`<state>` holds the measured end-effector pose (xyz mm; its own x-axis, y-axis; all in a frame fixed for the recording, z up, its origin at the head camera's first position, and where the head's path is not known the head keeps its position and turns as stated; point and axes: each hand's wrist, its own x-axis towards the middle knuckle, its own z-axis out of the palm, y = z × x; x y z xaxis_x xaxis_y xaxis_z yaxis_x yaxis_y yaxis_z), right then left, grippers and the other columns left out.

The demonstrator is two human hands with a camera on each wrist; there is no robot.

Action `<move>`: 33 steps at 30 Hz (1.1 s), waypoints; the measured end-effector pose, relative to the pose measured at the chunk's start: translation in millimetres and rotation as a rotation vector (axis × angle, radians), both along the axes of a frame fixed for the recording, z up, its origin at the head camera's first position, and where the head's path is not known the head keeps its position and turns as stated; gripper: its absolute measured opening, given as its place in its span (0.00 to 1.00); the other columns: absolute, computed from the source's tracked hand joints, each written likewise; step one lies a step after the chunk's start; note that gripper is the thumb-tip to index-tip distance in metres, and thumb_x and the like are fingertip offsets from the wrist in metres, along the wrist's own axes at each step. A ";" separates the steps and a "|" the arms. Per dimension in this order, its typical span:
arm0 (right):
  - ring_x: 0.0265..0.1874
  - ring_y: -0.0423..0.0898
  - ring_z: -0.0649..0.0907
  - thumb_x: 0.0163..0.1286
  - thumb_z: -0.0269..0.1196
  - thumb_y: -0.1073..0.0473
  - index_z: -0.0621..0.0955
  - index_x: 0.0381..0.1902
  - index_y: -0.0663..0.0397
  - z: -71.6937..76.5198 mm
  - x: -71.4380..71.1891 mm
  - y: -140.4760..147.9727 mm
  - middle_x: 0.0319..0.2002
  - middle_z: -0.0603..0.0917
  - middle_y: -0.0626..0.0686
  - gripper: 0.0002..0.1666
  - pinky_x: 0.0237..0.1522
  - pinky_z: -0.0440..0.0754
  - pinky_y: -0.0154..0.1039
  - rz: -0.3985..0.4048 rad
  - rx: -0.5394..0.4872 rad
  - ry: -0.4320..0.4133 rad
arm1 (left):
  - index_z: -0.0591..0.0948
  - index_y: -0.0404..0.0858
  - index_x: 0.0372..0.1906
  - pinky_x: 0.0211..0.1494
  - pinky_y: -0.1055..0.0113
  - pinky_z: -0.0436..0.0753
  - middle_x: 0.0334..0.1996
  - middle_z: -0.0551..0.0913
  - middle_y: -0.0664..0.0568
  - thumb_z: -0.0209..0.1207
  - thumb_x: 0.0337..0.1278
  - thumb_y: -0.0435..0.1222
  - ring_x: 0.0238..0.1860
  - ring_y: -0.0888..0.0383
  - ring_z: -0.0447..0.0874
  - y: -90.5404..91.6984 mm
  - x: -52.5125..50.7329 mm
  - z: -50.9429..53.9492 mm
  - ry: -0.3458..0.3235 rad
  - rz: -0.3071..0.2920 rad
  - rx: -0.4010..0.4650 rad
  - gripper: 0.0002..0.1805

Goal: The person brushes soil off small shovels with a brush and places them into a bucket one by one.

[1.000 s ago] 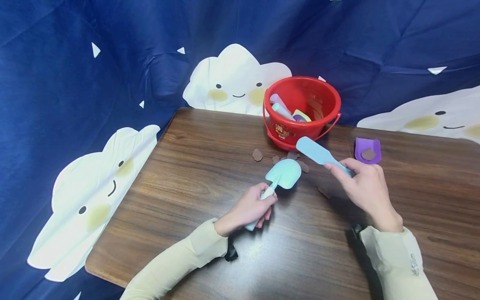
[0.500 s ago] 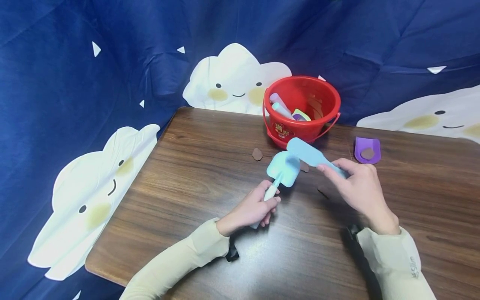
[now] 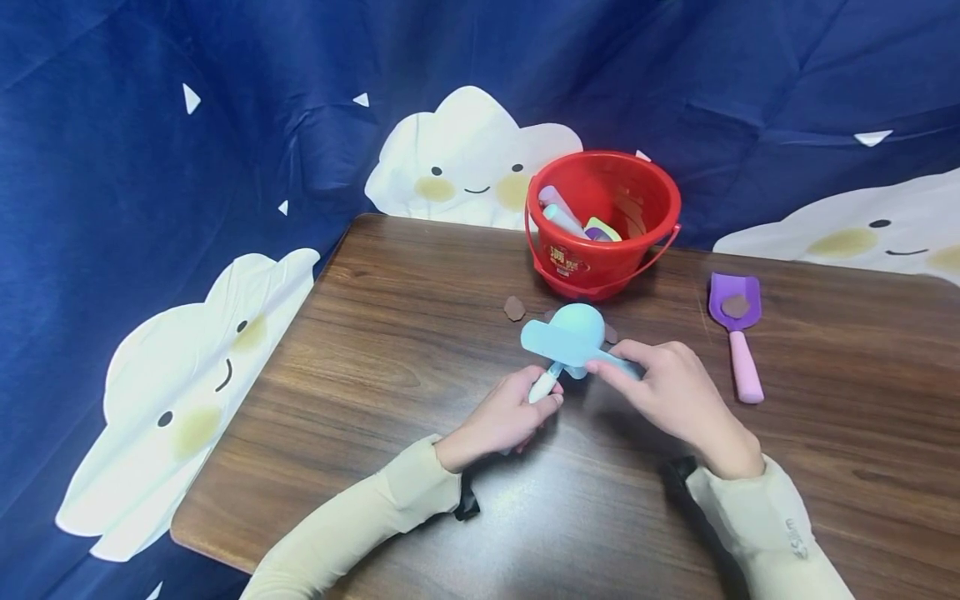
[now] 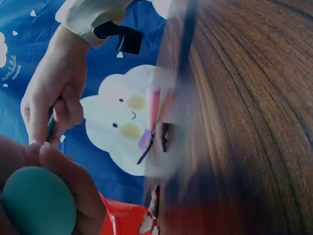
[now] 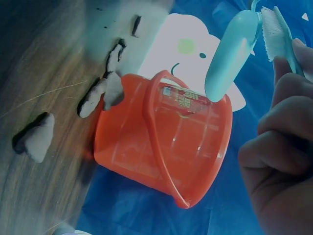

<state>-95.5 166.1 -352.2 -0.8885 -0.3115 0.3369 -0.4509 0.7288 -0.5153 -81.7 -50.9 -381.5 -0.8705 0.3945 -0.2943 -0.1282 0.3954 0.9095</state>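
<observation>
My left hand (image 3: 504, 415) grips the white handle of a small mint-blue toy shovel (image 3: 588, 318). The rounded end of that handle (image 4: 39, 200) shows in the left wrist view. In my right hand (image 3: 675, 396) is a light-blue brush (image 3: 551, 340), pinched by its handle. White bristles (image 5: 274, 36) face the shovel in the right wrist view. From the head view the brush crosses over the shovel blade; whether they touch I cannot tell. Both tools hang above the table. Several flat brown pieces (image 3: 513, 308) lie beneath and beside them, partly hidden by the blade.
Just behind the tools stands a red bucket (image 3: 573, 271) holding several toy-tool handles. At the right lies a purple shovel (image 3: 744, 367) with a pink handle, a brown piece (image 3: 735, 306) in its scoop. The wooden table (image 3: 337, 358) meets a blue curtain (image 3: 262, 50) at the back.
My right hand has moved left and slightly down, carrying the brush across the blade. The left hand's shovel has shifted only a little. The purple shovel's pink handle has come into view.
</observation>
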 end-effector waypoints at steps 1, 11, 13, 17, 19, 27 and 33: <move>0.14 0.35 0.64 0.57 0.71 0.50 0.85 0.28 0.44 -1.1 -0.1 -0.2 0.10 0.64 0.37 0.07 0.18 0.63 0.30 0.004 0.002 0.009 | 0.75 0.44 0.40 0.07 0.69 0.65 0.13 0.69 0.54 0.53 0.64 0.38 0.06 0.60 0.64 0.0 -0.1 -0.1 0.001 0.000 -0.002 0.03; 0.13 0.34 0.67 0.57 0.71 0.52 0.87 0.34 0.49 -2.9 -0.3 4.6 0.15 0.77 0.39 0.10 0.18 0.66 0.27 -0.038 -0.052 0.029 | 0.79 0.44 0.34 0.28 0.74 0.67 0.19 0.71 0.60 0.57 0.59 0.38 0.23 0.64 0.67 -0.2 -2.2 2.6 0.310 -0.011 -0.162 0.02; 0.13 0.35 0.68 0.58 0.71 0.51 0.87 0.34 0.50 -2.9 -0.9 5.9 0.15 0.79 0.41 0.11 0.18 0.66 0.27 -0.054 -0.066 0.023 | 0.79 0.44 0.34 0.28 0.74 0.68 0.19 0.71 0.59 0.57 0.58 0.38 0.23 0.63 0.68 -0.6 -1.7 3.4 0.331 -0.011 -0.168 0.02; 0.14 0.36 0.68 0.59 0.70 0.51 0.86 0.34 0.53 -5.7 -3.5 10.9 0.14 0.78 0.43 0.12 0.18 0.65 0.28 -0.116 -0.091 0.021 | 0.79 0.44 0.33 0.26 0.74 0.68 0.18 0.71 0.59 0.58 0.57 0.38 0.23 0.64 0.68 -1.4 -1.1 3.2 0.356 -0.011 -0.178 0.02; 0.14 0.37 0.68 0.59 0.70 0.50 0.86 0.34 0.54 -8.4 -5.1 14.7 0.13 0.77 0.44 0.13 0.17 0.64 0.29 -0.163 -0.105 0.029 | 0.79 0.44 0.33 0.26 0.74 0.68 0.18 0.71 0.60 0.58 0.56 0.37 0.23 0.64 0.68 -1.9 -0.4 3.8 0.362 -0.016 -0.182 0.02; 0.13 0.36 0.66 0.59 0.70 0.52 0.85 0.33 0.58 -18.5 -9.0 25.3 0.12 0.75 0.49 0.13 0.15 0.60 0.30 -0.283 -0.151 0.068 | 0.79 0.45 0.33 0.26 0.74 0.68 0.20 0.73 0.61 0.57 0.54 0.35 0.23 0.65 0.69 -3.5 0.2 5.4 0.361 -0.034 -0.179 0.03; 0.12 0.35 0.64 0.58 0.71 0.54 0.85 0.31 0.58 -15.1 -7.4 22.9 0.11 0.73 0.48 0.12 0.14 0.58 0.29 -0.274 -0.158 0.122 | 0.80 0.46 0.34 0.28 0.75 0.69 0.23 0.76 0.61 0.56 0.55 0.35 0.25 0.66 0.70 -3.2 -1.8 4.4 0.354 -0.032 -0.173 0.04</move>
